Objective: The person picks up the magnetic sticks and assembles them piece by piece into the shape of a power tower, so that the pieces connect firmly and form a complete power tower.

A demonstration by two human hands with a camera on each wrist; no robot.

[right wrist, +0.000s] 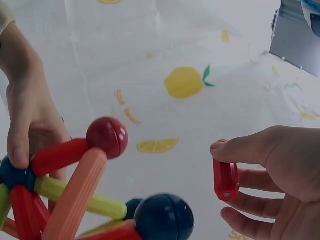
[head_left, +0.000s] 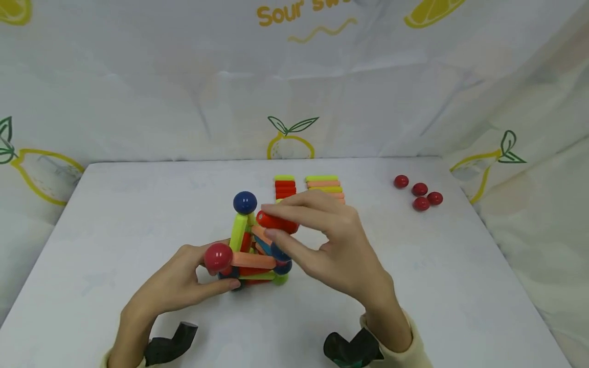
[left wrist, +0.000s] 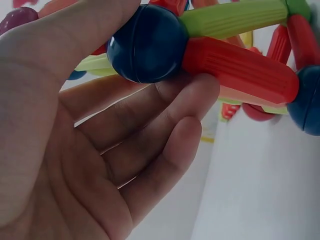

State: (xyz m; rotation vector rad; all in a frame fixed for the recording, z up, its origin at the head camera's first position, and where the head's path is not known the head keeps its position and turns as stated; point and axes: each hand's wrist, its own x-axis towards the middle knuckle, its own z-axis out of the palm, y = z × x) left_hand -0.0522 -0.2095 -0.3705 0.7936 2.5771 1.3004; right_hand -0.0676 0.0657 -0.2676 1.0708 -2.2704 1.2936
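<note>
A structure of coloured rods and balls (head_left: pixel 254 261) stands in the middle of the table, with blue, red and green balls at its joints. My left hand (head_left: pixel 180 282) holds it at the lower left, thumb on a dark blue ball (left wrist: pixel 148 44) and fingers beneath. My right hand (head_left: pixel 329 240) pinches a short red rod (right wrist: pixel 226 176) between thumb and fingers, just right of the structure's top. In the head view this rod lies close to the top blue ball (head_left: pixel 245 203). A red ball (right wrist: pixel 107 137) tops a corner beside an orange rod (right wrist: pixel 76 195).
Behind the structure lie two rows of loose rods, one mostly red (head_left: pixel 285 188) and one of mixed colours (head_left: pixel 324 183). Several red balls (head_left: pixel 421 189) sit at the back right of the white table (head_left: pixel 460 286). A lemon-print cloth (head_left: pixel 184 102) hangs behind.
</note>
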